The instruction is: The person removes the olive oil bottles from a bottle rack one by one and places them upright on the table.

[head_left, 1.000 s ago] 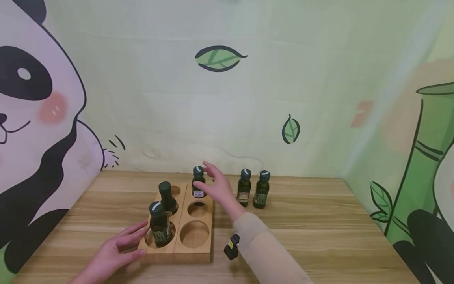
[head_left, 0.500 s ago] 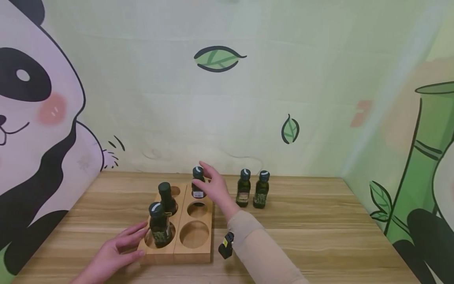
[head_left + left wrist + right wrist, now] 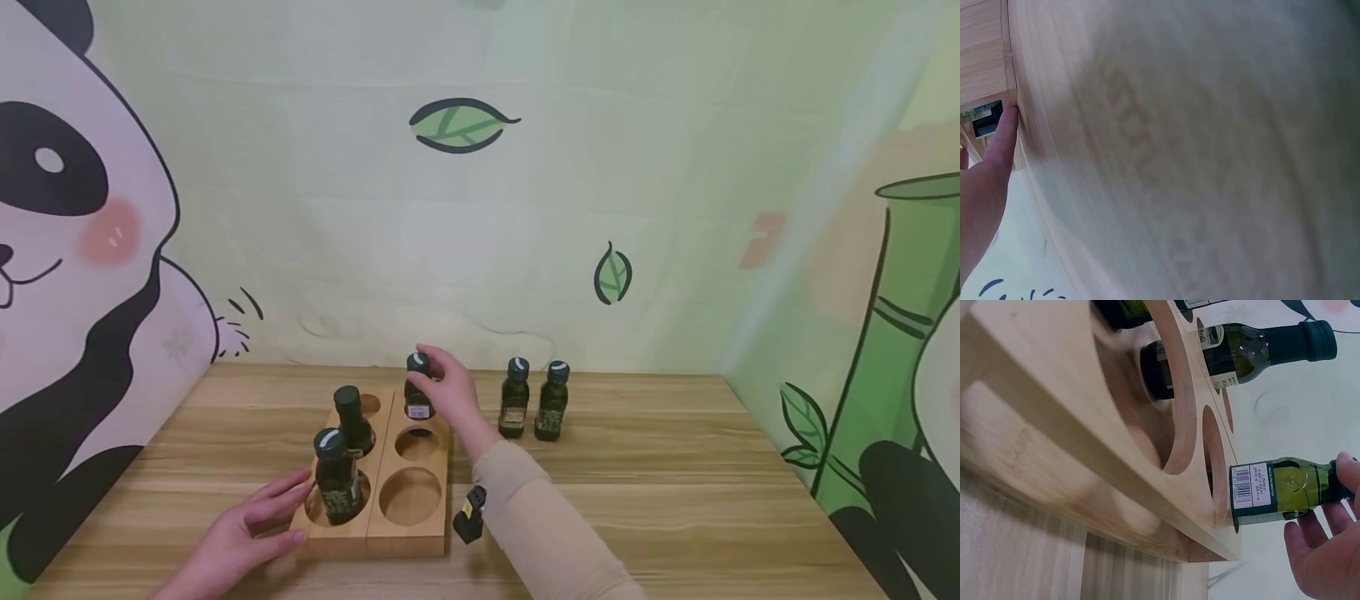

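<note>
A wooden bottle rack (image 3: 408, 543) with two rows of round holes lies on the table. My right hand (image 3: 452, 397) pinches the cap and neck of a small green glass bottle (image 3: 1297, 485), which stands in the far hole of the right row. A barcode label shows on this bottle in the right wrist view. My left hand (image 3: 243, 527) rests against the rack's left side near the front corner, its index finger straight along the wood in the left wrist view. A dark capped bottle (image 3: 337, 487) fills the near left hole, with a long-necked bottle (image 3: 352, 425) just behind it.
Two more small bottles, one nearer the rack (image 3: 514, 400) and one farther right (image 3: 552, 404), stand upright on the wooden table (image 3: 660, 500). Behind the table rises a printed backdrop (image 3: 337, 208). A small black device (image 3: 470, 515) hangs at my right wrist.
My right hand has moved slightly left and its thumb and fingers have closed in on the bottle top. The left hand and the rack stay where they were.
</note>
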The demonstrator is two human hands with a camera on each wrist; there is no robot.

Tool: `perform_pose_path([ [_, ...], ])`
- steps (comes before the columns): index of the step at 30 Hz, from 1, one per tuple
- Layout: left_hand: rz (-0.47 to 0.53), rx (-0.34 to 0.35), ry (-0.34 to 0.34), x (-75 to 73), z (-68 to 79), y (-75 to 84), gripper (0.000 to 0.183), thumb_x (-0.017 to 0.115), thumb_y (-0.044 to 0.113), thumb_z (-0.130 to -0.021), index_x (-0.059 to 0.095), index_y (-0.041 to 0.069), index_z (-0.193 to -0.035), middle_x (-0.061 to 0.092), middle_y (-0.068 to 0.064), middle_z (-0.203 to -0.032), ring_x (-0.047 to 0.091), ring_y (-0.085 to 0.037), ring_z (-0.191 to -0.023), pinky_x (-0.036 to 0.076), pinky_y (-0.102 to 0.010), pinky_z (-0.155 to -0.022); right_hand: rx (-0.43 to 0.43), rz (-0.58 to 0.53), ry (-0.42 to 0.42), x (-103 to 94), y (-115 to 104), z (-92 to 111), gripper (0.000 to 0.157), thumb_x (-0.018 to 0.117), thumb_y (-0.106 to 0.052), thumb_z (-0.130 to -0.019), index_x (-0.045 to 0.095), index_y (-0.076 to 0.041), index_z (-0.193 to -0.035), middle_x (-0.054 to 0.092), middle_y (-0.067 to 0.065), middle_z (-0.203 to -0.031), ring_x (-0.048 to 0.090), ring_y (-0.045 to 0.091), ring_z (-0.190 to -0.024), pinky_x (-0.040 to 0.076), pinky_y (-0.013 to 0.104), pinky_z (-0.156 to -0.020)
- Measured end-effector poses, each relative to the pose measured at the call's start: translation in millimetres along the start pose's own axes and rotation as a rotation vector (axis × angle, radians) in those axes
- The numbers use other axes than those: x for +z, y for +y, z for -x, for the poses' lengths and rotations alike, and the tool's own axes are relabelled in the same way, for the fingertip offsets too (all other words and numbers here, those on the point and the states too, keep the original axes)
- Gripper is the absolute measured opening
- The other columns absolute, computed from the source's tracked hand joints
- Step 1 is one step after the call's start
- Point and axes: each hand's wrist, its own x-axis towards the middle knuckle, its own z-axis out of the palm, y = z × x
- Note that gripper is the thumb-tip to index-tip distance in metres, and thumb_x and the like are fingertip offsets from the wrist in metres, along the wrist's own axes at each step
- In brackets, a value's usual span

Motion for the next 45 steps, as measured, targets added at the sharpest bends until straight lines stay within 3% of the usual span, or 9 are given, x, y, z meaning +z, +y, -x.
perform_pose_path([
  [4, -0.003, 0.008, 0.002, 0.3, 0.5, 0.1, 0.061, 0.075, 0.029, -0.089, 0.055, 0.004, -0.141, 0.036, -0.015, -0.156, 0.053, -0.037, -0.126, 0.05, -0.027, -0.093, 0.01, -0.013, 0.015, 0.9, -1, 0, 0.042, 0.072, -0.015, -0.092, 0.063, -0.012, -0.133, 0.069, 0.012, -0.117, 0.063, 0.027, -0.11, 0.05, 0.042, -0.093],
  [8, 0.002, 0.009, 0.004, 0.9, 0.5, 1.0, 0.061, 0.075, 0.029, -0.089, 0.055, 0.003, -0.141, 0.036, -0.015, -0.155, 0.053, -0.037, -0.126, 0.05, -0.027, -0.093, 0.015, -0.017, 0.033, 1.6, 0, 0, 0.039, 0.073, -0.015, -0.091, 0.065, -0.013, -0.129, 0.069, 0.012, -0.116, 0.064, 0.028, -0.109, 0.051, 0.042, -0.093],
  [15, -0.003, 0.0, 0.01, 1.0, 0.0, 1.3, 0.06, 0.075, 0.03, -0.089, 0.056, 0.006, -0.141, 0.037, -0.013, -0.156, 0.052, -0.033, -0.128, 0.046, -0.018, -0.09, -0.022, -0.035, 0.049, 1.0, 1, 0, 0.038, 0.072, -0.012, -0.092, 0.065, -0.01, -0.129, 0.069, 0.014, -0.116, 0.065, 0.027, -0.108, 0.051, 0.039, -0.092],
  [23, -0.034, -0.009, 0.028, 1.0, 0.7, 2.7, 0.06, 0.076, 0.032, -0.088, 0.058, 0.009, -0.14, 0.038, -0.008, -0.155, 0.05, -0.013, -0.128, 0.043, -0.017, -0.09, -0.057, -0.125, 0.074, -7.1, -9, -1, 0.037, 0.071, -0.008, -0.092, 0.065, -0.01, -0.128, 0.069, 0.013, -0.116, 0.064, 0.025, -0.109, 0.052, 0.034, -0.092],
  [26, -0.026, -0.014, 0.024, 1.7, 0.6, 2.7, 0.06, 0.076, 0.032, -0.088, 0.057, 0.009, -0.14, 0.037, -0.009, -0.156, 0.053, -0.02, -0.127, 0.046, -0.02, -0.092, -0.072, -0.155, 0.086, -14.4, -15, 0, 0.038, 0.071, -0.007, -0.091, 0.065, -0.009, -0.128, 0.069, 0.014, -0.114, 0.064, 0.026, -0.108, 0.053, 0.035, -0.091],
  [29, -0.022, -0.02, 0.022, 2.4, 0.3, 2.8, 0.06, 0.076, 0.032, -0.088, 0.057, 0.008, -0.14, 0.037, -0.011, -0.156, 0.053, -0.03, -0.127, 0.049, -0.032, -0.096, -0.087, -0.137, 0.09, -23.5, -20, 2, 0.038, 0.071, -0.009, -0.092, 0.065, -0.01, -0.129, 0.07, 0.013, -0.113, 0.064, 0.027, -0.108, 0.052, 0.036, -0.091],
  [32, -0.03, -0.023, 0.027, 2.8, 0.0, 3.1, 0.06, 0.076, 0.033, -0.088, 0.057, 0.009, -0.14, 0.037, -0.01, -0.156, 0.053, -0.03, -0.128, 0.047, -0.043, -0.099, -0.098, -0.11, 0.078, -32.2, -24, 6, 0.038, 0.07, -0.011, -0.093, 0.064, -0.012, -0.13, 0.069, 0.012, -0.116, 0.063, 0.027, -0.109, 0.051, 0.038, -0.094],
  [37, -0.036, -0.026, 0.028, 2.5, 0.4, 3.5, 0.06, 0.076, 0.033, -0.088, 0.057, 0.009, -0.14, 0.037, -0.009, -0.156, 0.053, -0.028, -0.128, 0.046, -0.043, -0.1, -0.11, -0.085, 0.058, -45.1, -24, 14, 0.039, 0.07, -0.013, -0.094, 0.063, -0.013, -0.133, 0.068, 0.011, -0.119, 0.062, 0.026, -0.112, 0.049, 0.041, -0.096],
  [45, -0.029, -0.025, 0.017, 1.7, 0.4, 3.0, 0.06, 0.075, 0.033, -0.089, 0.057, 0.008, -0.14, 0.037, -0.01, -0.156, 0.048, -0.034, -0.131, 0.04, -0.054, -0.103, -0.159, -0.091, 0.094, -68.7, -17, 28, 0.039, 0.071, -0.011, -0.093, 0.064, -0.01, -0.131, 0.068, 0.014, -0.119, 0.064, 0.028, -0.11, 0.049, 0.043, -0.097],
])
